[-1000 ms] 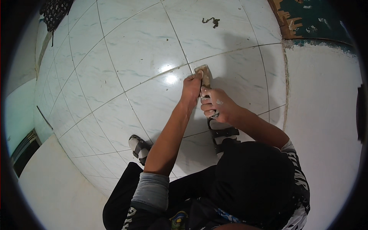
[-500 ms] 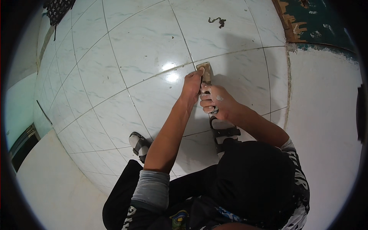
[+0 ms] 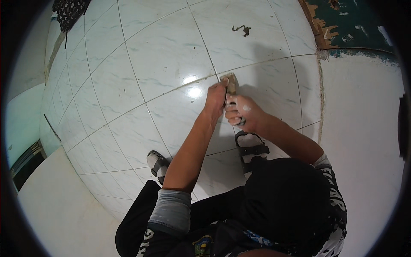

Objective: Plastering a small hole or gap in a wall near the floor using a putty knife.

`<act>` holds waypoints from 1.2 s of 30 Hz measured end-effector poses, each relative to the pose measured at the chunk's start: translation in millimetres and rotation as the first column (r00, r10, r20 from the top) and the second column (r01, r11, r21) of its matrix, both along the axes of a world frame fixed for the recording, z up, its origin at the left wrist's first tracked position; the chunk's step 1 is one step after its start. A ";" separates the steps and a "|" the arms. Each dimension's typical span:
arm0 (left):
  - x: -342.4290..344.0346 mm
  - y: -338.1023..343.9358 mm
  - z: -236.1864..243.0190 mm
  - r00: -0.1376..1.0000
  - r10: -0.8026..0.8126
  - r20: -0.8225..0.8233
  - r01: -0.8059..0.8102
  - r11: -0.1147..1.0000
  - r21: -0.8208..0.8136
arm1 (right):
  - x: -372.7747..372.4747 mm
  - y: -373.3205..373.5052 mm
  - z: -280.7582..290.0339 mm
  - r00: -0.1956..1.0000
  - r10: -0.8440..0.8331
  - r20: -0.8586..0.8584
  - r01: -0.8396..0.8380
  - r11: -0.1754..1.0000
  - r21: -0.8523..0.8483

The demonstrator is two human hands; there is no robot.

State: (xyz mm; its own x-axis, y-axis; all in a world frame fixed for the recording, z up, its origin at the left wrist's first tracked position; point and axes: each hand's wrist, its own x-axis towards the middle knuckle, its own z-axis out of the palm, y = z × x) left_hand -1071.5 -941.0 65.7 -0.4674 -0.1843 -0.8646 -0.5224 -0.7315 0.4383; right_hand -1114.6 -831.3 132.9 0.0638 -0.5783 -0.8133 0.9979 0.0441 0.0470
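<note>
A putty knife (image 3: pixel 231 88) with a smeared, pale-crusted blade is held just above or against the tiled floor; contact cannot be made out. My right hand (image 3: pixel 245 111), spotted with white paste, has its fingers wrapped round the handle, which is mostly hidden in the fist. My left hand (image 3: pixel 217 96) is closed at the blade's left side, its thumb laid on the blade face near the far end. Its other fingers are hidden beneath.
White marbled tiles (image 3: pixel 167 60) with dark joints surround my hands. A dark twisted scrap (image 3: pixel 244 30) lies farther off, among small crumbs. My sandalled feet (image 3: pixel 252 147) stand close by. Along the right runs a white wall (image 3: pixel 364 115), with a chipped green board (image 3: pixel 357 25) beyond it.
The view has shifted slightly. Both hands keep their hold on the putty knife, whose blade is turned a little differently.
</note>
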 end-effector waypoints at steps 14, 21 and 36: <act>-13.7 -3.2 2.9 0.999 -0.044 0.010 0.044 0.997 -0.065 | -9.0 -1.5 -7.4 0.994 -0.085 0.069 0.088 0.995 -0.049; -13.9 -8.0 -4.4 0.999 -0.035 -0.008 0.035 0.997 -0.068 | -7.0 -2.8 -10.8 0.994 -0.101 0.029 0.103 0.991 -0.085; -25.6 56.9 -6.8 0.961 -0.252 -0.114 0.234 0.960 -0.151 | -9.9 70.3 -10.5 0.979 -0.200 -0.024 0.199 0.979 -0.049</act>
